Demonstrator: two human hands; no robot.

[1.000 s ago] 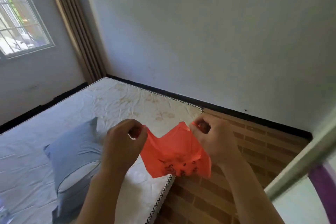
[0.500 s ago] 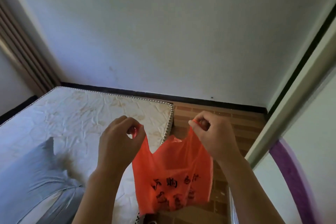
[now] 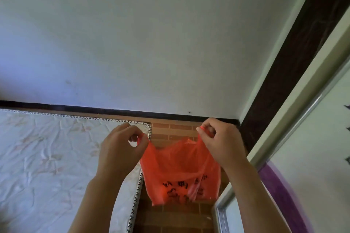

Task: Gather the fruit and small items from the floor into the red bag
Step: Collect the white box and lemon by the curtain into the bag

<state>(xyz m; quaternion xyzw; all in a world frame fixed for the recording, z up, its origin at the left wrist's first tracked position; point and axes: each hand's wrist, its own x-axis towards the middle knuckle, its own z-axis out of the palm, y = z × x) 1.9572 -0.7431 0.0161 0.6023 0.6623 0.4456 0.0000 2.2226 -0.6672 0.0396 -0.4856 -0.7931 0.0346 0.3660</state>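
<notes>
Left hand: the left hand (image 3: 121, 149) is raised in front of the body, thumb and fingers pinched tight on the left handle of the red bag (image 3: 180, 174).
Right hand: the right hand (image 3: 221, 142) pinches the bag's right handle at about the same height, the two hands held apart.
Red bag: hangs between the hands in the air, black print on its lower half, above the brick-patterned floor (image 3: 176, 213).
Mattress: a white mattress (image 3: 47, 157) lies to the left, its edge just behind the left hand.
Right side: a pale door frame (image 3: 295, 119) runs up beside the bag.
Wall: a plain white wall (image 3: 151, 34) with a black baseboard (image 3: 75, 108) stands beyond.
</notes>
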